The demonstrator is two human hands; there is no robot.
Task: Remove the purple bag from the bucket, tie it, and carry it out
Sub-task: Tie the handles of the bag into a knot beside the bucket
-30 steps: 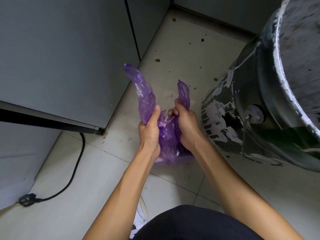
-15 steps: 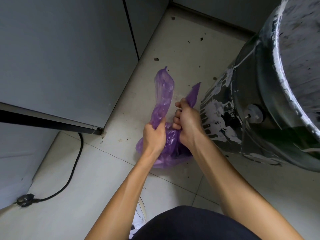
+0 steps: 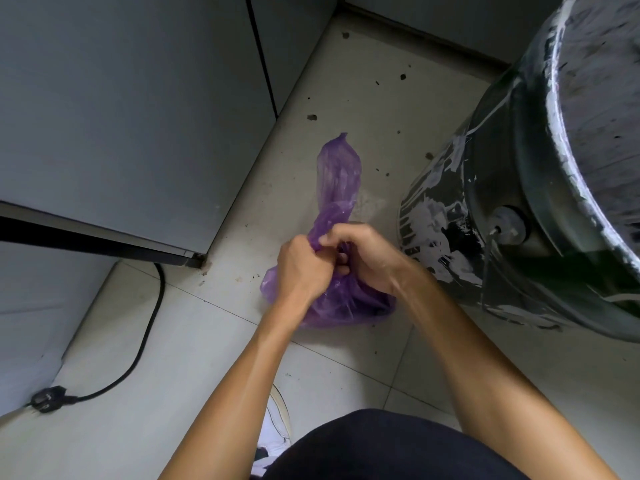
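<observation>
The purple bag (image 3: 341,303) hangs above the tiled floor in front of me, out of the bucket. My left hand (image 3: 303,270) and my right hand (image 3: 363,258) are pressed together at its neck, both gripping the plastic. One long purple ear of the bag (image 3: 339,171) sticks up from between my hands. The other ear is hidden under my fingers. The black paint-smeared bucket (image 3: 519,209) stands to the right, lined with clear plastic.
A grey cabinet (image 3: 131,116) fills the left side, its corner close to my left hand. A black power cable with a plug (image 3: 48,398) lies on the floor at the lower left. My white shoe (image 3: 277,424) shows below my arms.
My hands have come together at the bag's neck. The two raised ears have crossed, and only one still stands up; the other went under my right hand.
</observation>
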